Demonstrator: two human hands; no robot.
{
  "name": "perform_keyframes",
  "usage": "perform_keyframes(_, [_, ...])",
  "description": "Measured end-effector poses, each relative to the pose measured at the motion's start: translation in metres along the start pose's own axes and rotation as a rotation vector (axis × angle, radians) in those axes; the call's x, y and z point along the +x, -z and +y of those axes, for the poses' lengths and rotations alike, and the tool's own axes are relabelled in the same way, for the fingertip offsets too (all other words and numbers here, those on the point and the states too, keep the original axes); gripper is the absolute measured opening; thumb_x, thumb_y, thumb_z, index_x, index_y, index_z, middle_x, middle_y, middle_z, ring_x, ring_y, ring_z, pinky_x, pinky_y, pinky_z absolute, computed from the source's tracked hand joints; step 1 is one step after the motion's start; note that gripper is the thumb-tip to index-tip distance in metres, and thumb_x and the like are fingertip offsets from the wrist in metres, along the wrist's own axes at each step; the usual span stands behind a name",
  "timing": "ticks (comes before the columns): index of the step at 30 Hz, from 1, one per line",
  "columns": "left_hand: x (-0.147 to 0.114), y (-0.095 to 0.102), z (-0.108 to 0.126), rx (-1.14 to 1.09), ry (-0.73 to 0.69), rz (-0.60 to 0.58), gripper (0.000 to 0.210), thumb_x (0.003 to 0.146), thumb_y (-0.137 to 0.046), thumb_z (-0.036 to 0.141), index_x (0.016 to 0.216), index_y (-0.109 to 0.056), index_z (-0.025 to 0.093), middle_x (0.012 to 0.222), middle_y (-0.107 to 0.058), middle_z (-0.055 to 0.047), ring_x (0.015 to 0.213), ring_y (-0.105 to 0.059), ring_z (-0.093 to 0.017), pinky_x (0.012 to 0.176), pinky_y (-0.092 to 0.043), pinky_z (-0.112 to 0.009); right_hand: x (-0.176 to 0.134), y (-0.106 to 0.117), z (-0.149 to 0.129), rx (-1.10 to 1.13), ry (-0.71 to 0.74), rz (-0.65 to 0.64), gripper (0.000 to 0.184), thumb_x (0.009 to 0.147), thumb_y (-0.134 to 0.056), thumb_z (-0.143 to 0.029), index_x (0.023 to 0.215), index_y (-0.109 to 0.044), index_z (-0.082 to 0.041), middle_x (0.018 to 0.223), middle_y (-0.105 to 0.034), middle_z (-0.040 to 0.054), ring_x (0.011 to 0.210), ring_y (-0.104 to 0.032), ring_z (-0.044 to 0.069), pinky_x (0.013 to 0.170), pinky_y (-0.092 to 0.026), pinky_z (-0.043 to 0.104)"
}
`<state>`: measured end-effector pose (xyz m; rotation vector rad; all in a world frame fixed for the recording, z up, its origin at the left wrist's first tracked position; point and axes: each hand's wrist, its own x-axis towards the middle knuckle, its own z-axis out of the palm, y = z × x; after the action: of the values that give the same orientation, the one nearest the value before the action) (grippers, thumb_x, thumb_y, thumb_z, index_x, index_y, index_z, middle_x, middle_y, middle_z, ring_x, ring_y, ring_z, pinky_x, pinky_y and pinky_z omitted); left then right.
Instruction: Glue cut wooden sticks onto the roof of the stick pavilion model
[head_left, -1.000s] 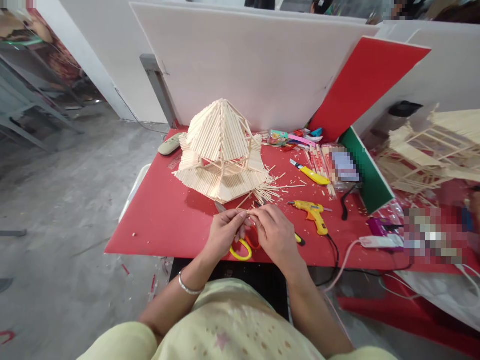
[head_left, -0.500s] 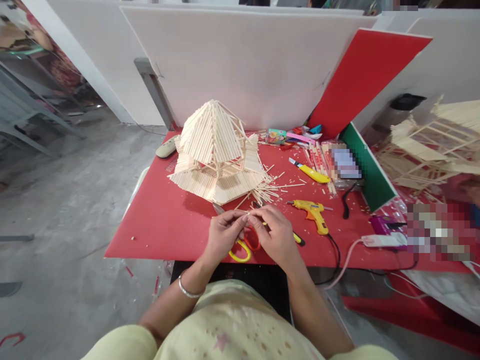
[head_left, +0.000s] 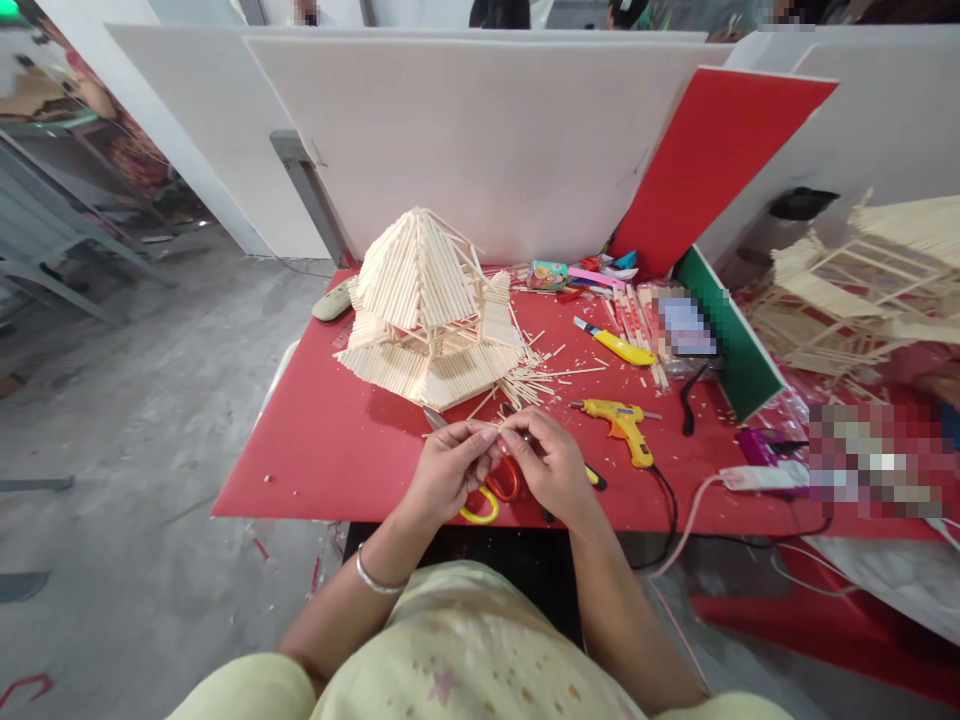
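Note:
My left hand (head_left: 452, 468) and my right hand (head_left: 553, 468) meet fingertip to fingertip above the front of the red table. Both are closed in a pinch on a thin wooden stick (head_left: 499, 428), mostly hidden by the fingers. Below them lies a pair of scissors (head_left: 480, 515) with yellow and red handles; my left hand covers part of it. Beside my right hand, the yellow and black end of a tool (head_left: 595, 478) pokes out. Just beyond the hands stands a wooden-stick model pavilion (head_left: 420, 275), its roof slatted and one roof side partly open. Loose sticks (head_left: 529, 385) lie at its right.
A yellow glue gun (head_left: 622, 425) with a black cord lies right of my hands. Behind it are a yellow utility knife (head_left: 616, 345) and bundled sticks (head_left: 611, 310). A green board (head_left: 731, 340) stands at the right, near another stick model (head_left: 862, 280). White boards (head_left: 465, 140) close off the back.
The camera view has tilted and shifted slightly. My hands keep their pinch on the stick, with the fingertips barely moved. The things on the table stay in place.

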<state>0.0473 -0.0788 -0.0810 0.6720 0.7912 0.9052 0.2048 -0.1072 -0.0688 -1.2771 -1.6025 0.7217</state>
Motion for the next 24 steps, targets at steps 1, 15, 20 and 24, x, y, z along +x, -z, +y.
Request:
perform_keyframes(1, [0.000, -0.001, 0.001, -0.014, 0.020, -0.003, 0.031, 0.072, -0.085, 0.038, 0.079, -0.072, 0.012, 0.064, -0.068, -0.003, 0.041, -0.047, -0.002, 0.038, -0.031, -0.012, -0.001, 0.001, 0.000, -0.002, 0.005, -0.001, 0.013, 0.100, -0.053, -0.030, 0.095, -0.063, -0.024, 0.093, -0.064, 0.0012, 0.086, -0.061, 0.014, 0.073, -0.047, 0.027])
perform_keyframes(15, [0.002, -0.015, -0.006, -0.015, -0.031, 0.007, 0.028, 0.071, -0.086, 0.034, 0.081, -0.074, 0.011, 0.063, -0.067, -0.002, 0.041, -0.049, -0.002, 0.038, -0.035, -0.012, -0.006, 0.009, 0.010, 0.149, -0.082, 0.015, 0.019, 0.098, -0.055, -0.038, 0.091, -0.063, -0.023, 0.086, -0.062, 0.0003, 0.079, -0.060, 0.014, 0.070, -0.047, 0.026])
perform_keyframes(20, [0.007, -0.024, -0.005, -0.029, 0.072, -0.051, 0.030, 0.070, -0.087, 0.034, 0.080, -0.071, 0.010, 0.059, -0.063, 0.000, 0.040, -0.044, -0.002, 0.036, -0.031, -0.013, -0.007, 0.017, 0.010, 0.107, -0.033, 0.039, 0.017, 0.099, -0.054, -0.035, 0.090, -0.062, -0.023, 0.086, -0.062, 0.0001, 0.080, -0.060, 0.014, 0.075, -0.048, 0.027])
perform_keyframes(24, [0.010, -0.036, -0.009, -0.013, 0.041, -0.037, 0.030, 0.068, -0.088, 0.034, 0.078, -0.071, 0.011, 0.061, -0.065, 0.000, 0.039, -0.045, -0.002, 0.035, -0.031, -0.012, -0.014, 0.038, 0.016, -0.019, -0.065, 0.103, 0.018, 0.099, -0.052, -0.036, 0.098, -0.067, -0.025, 0.096, -0.068, 0.0016, 0.088, -0.064, 0.016, 0.077, -0.049, 0.027])
